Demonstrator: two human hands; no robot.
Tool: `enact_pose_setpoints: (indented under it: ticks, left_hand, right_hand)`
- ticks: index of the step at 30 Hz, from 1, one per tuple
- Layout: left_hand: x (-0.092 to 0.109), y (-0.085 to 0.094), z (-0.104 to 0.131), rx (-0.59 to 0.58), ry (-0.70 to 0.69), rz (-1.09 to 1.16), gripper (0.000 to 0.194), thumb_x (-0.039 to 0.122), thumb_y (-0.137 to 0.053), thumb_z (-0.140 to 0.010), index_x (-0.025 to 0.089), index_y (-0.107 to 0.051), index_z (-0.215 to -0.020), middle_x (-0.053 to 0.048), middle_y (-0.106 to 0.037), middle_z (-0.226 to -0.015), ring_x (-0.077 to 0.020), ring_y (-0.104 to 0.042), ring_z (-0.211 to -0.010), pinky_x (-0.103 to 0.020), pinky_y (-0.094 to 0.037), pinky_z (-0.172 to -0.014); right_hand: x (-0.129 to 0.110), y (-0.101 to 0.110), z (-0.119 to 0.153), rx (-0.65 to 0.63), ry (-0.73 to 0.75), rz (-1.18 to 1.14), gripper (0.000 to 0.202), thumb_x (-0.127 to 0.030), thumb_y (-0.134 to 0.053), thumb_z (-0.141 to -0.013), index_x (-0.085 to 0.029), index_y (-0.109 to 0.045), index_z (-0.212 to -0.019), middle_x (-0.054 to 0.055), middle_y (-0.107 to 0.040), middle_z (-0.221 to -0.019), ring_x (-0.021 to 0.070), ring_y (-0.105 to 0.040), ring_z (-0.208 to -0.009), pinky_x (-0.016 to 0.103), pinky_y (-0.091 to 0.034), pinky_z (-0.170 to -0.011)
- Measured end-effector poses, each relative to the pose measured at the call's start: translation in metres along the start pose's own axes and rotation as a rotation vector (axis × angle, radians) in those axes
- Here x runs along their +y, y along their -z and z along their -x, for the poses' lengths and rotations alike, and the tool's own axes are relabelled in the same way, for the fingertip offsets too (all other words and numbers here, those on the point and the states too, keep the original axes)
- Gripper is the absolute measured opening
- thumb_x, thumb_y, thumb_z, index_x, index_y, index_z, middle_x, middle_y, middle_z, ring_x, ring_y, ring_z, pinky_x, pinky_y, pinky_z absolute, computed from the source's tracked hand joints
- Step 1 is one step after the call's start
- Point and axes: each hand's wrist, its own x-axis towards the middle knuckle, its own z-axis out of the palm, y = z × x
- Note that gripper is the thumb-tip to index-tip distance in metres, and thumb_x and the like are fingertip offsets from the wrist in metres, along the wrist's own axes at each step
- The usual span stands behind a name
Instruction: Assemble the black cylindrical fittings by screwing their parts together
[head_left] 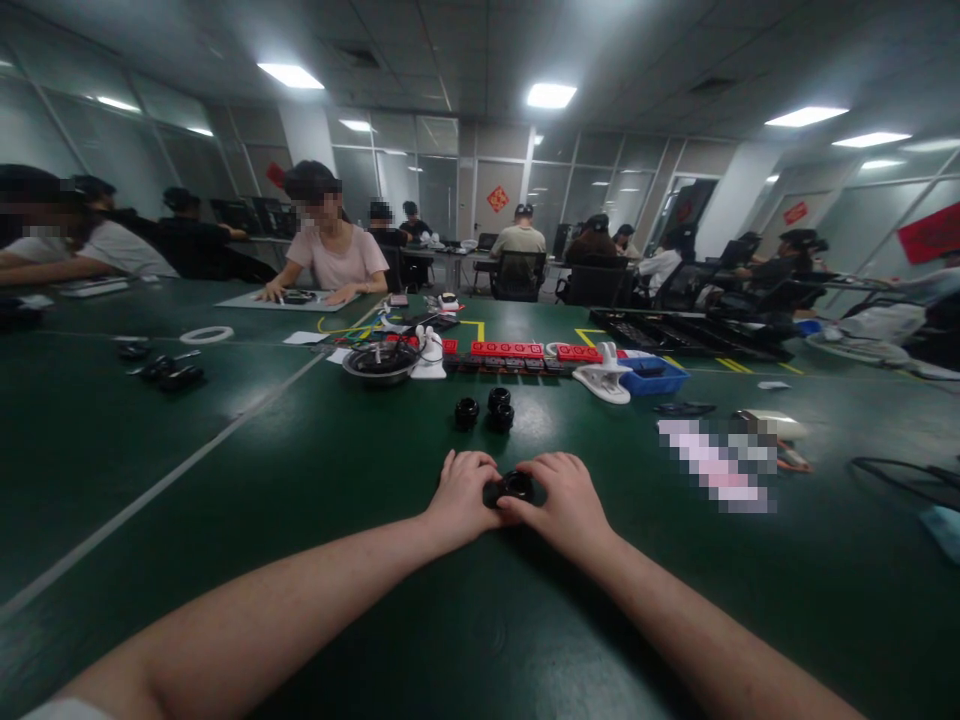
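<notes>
Both my hands meet over the green table (360, 470), straight in front of me. Between them is a black ring-shaped part (517, 486) with a round opening that faces up. My left hand (466, 495) grips its left side, fingers bent and thumb against it. From the right, my right hand (566, 500) closes on the same part, thumb at its near edge. My fingers partly cover it, so I cannot make out its exact kind. Just beyond stand a rounded black part (466, 413) and two more like it (500, 415), close together.
Farther back are a metal bowl (380, 362) with dark items, red strips (506, 349), a white clip (606, 375) and a blue bin (654, 376). Black parts (172, 371) lie left, a white ring (206, 335) behind them. Across the table a person (334, 245) works on a board.
</notes>
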Motion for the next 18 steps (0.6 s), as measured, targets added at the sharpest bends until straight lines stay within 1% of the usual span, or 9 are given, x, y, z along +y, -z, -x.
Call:
enact_pose_setpoints:
  ticks: [4,8,11,14,18]
  left_hand:
    - [0.0015,0.0009,0.0,-0.003,0.008,0.011,0.037,0.046,-0.066,-0.054,0.019,-0.056,-0.077,-0.003,-0.051,-0.097,-0.0218,-0.043,-0.101,-0.049,-0.014,-0.099]
    - [0.0021,0.0019,0.0,-0.012,0.013,0.022,0.036,0.043,-0.066,-0.054,0.019,-0.056,-0.078,-0.003,-0.05,-0.098,-0.022,-0.042,-0.102,-0.049,-0.013,-0.099]
    - [0.0016,0.0013,0.0,-0.007,0.016,0.014,0.033,0.039,-0.067,-0.054,0.019,-0.057,-0.078,-0.003,-0.05,-0.097,-0.022,-0.043,-0.101,-0.048,-0.013,-0.099]
    - [0.0006,-0.0003,-0.0003,0.006,0.01,0.002,0.03,0.037,-0.066,-0.054,0.019,-0.057,-0.077,-0.003,-0.051,-0.097,-0.0219,-0.044,-0.1,-0.048,-0.014,-0.099]
    - [-0.0009,-0.0016,-0.0011,0.008,0.003,0.0,0.03,0.037,-0.066,-0.054,0.02,-0.057,-0.076,-0.003,-0.051,-0.097,-0.022,-0.044,-0.1,-0.048,-0.014,-0.099]
  right_hand:
    - [-0.0008,-0.0004,-0.0002,-0.022,-0.005,0.01,0.032,-0.044,-0.059,-0.068,-0.019,-0.061,-0.086,0.004,-0.058,-0.078,0.0194,-0.049,-0.08,0.036,-0.035,-0.078]
    - [-0.0048,0.002,-0.0002,-0.069,-0.01,0.015,0.029,-0.037,-0.058,-0.07,-0.019,-0.06,-0.092,0.004,-0.056,-0.077,0.0195,-0.049,-0.079,0.036,-0.038,-0.076]
    - [-0.0069,0.0023,0.0009,-0.072,0.0,0.006,0.03,-0.033,-0.055,-0.071,-0.018,-0.058,-0.097,0.005,-0.057,-0.08,0.0201,-0.05,-0.081,0.04,-0.036,-0.083]
    - [-0.007,0.0005,0.0033,-0.06,0.014,-0.03,0.034,-0.027,-0.053,-0.07,-0.017,-0.053,-0.103,0.006,-0.058,-0.089,0.0204,-0.051,-0.088,0.044,-0.03,-0.092]
    - [-0.0059,-0.002,0.006,-0.07,0.025,-0.083,0.039,-0.023,-0.05,-0.07,-0.016,-0.047,-0.109,0.007,-0.057,-0.098,0.0203,-0.05,-0.095,0.045,-0.026,-0.096]
